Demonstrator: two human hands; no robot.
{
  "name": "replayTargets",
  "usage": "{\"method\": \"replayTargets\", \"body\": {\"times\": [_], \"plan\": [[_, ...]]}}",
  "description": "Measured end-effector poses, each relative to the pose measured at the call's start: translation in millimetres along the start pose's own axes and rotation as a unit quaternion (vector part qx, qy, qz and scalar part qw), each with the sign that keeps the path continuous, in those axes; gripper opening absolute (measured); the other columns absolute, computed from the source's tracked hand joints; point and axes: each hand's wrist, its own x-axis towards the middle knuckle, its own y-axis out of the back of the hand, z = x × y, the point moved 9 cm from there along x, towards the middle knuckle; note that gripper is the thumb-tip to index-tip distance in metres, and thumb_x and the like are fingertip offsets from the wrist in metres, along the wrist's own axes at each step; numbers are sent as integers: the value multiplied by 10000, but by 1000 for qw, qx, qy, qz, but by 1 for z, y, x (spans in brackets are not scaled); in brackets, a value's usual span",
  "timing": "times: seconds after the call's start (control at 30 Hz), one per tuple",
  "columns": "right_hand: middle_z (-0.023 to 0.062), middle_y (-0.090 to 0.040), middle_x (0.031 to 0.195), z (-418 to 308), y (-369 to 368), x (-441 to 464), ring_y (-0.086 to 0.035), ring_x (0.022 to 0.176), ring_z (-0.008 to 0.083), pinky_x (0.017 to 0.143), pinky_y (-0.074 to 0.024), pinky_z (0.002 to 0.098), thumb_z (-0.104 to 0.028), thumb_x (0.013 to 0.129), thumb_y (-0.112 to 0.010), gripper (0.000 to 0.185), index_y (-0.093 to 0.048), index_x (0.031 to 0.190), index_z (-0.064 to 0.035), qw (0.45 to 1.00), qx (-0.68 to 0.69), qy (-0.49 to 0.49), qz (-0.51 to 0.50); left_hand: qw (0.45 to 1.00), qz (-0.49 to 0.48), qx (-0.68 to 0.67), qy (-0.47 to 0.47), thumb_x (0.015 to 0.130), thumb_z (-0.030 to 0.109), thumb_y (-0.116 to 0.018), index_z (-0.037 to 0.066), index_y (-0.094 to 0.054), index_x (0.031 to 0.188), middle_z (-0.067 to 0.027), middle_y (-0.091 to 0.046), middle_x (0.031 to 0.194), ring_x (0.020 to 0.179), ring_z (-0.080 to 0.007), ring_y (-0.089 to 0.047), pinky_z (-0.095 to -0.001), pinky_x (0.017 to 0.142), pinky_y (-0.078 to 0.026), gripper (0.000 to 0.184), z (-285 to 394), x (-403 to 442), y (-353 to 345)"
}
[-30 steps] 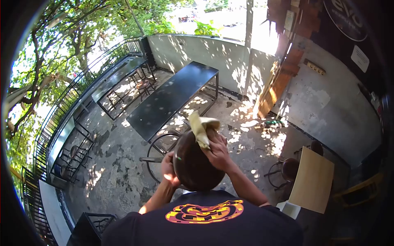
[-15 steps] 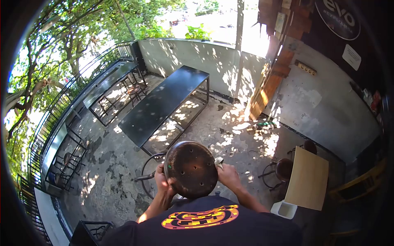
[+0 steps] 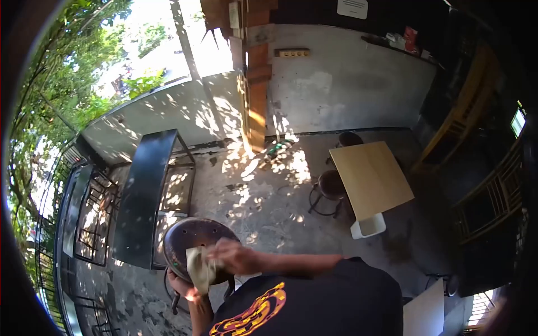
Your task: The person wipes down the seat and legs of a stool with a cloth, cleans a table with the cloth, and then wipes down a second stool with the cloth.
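A round stool with a dark brown, worn seat [image 3: 182,239] is tilted up in front of my body, small holes showing in its top. My left hand [image 3: 180,284] grips the seat's lower left edge, its fingers partly hidden beneath it. A beige cloth [image 3: 199,270] lies across the lower part of the seat and hangs past its edge. Slightly blurred, my right hand [image 3: 236,256] is closed on the cloth's upper right part, over the seat. Some of the stool's metal legs show below, the rest hidden by my arms and shirt.
A long black table [image 3: 143,199] stands left of the stool. To the right are a light wooden table [image 3: 372,179], brown stools [image 3: 332,185] and a white bin [image 3: 370,227]. A wooden post [image 3: 258,112] meets the grey wall [image 3: 330,92]. Wooden furniture stands far right.
My view has swung to the right. My right hand has moved from the seat's right edge onto its face, bringing the cloth along. My left hand still holds the stool, which is tilted differently.
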Motion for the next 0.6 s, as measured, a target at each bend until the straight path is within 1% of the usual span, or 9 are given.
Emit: {"method": "replayTargets", "body": {"times": [0.03,0.07,0.1,0.2,0.23,0.33,0.43,0.53,0.6], "plan": [[168,-640,1300,19,11,-3,-611,1174,363,1006,-492,456,-26,852,-665,436,-654,1287,-55,998,-64,-18,11,1000,-8,-18,-2,975,340,-434,42,-661,1162,-143,-703,1182,1079,-313,-683,-464,964,-557,419,-6,-6,-11],[169,-663,1230,62,19,-19,-627,1114,354,1027,-476,448,-46,887,-627,381,-656,1266,-60,985,-49,-131,102,999,-14,-37,-8,980,318,-437,37,-656,1157,-142,-703,1176,1082,-316,-682,-472,963,-560,398,-6,-9,-16],[189,-656,1232,80,31,-21,-595,1145,393,1047,-451,475,-60,904,-625,341,-667,1242,-48,980,-43,-157,110,996,-52,35,-61,997,267,-428,26,-647,1149,-145,-706,1153,1063,-318,-682,-487,949,-565,359,3,7,11],[203,-644,1248,114,26,-28,-559,1172,424,1070,-428,494,-60,893,-636,328,-685,1217,-51,945,-102,-295,103,998,-36,17,-39,990,270,-413,26,-670,1100,-160,-710,1169,1110,-325,-663,-486,994,-530,371,-9,7,18],[177,-613,1361,107,14,-31,-529,1214,401,1095,-406,483,-69,901,-657,367,-691,1267,-86,940,-108,-311,89,997,-75,-8,-11,987,287,-412,17,-676,1120,-167,-712,1170,1109,-322,-663,-468,1001,-529,400,-14,7,7],[151,-621,1397,24,-20,12,-537,1269,339,1088,-409,459,-110,949,-633,337,-708,1277,-127,989,69,-113,62,998,-45,-22,32,979,300,-424,9,-673,1160,-168,-714,1163,1098,-323,-671,-457,1008,-527,424,-19,16,10],[128,-632,1398,11,-25,30,-502,1317,301,1090,-395,451,-42,928,-651,380,-703,1294,-127,984,147,-103,-5,996,-55,-45,46,978,312,-446,12,-676,1164,-171,-717,1167,1094,-324,-680,-465,1023,-525,421,-17,5,-9],[147,-676,1307,49,0,29,-608,1210,316,1044,-448,436,12,886,-648,342,-722,1210,-70,996,-6,-42,79,994,-77,-68,26,987,292,-448,14,-692,1124,-169,-736,1131,1097,-334,-683,-476,1017,-536,394,-13,4,-2],[181,-687,1252,97,18,17,-638,1161,361,996,-484,461,26,871,-621,307,-727,1152,-35,962,19,-192,191,999,-25,-3,-28,987,284,-443,12,-692,1122,-165,-742,1118,1081,-331,-689,-464,1012,-537,393,-6,0,17]]}}
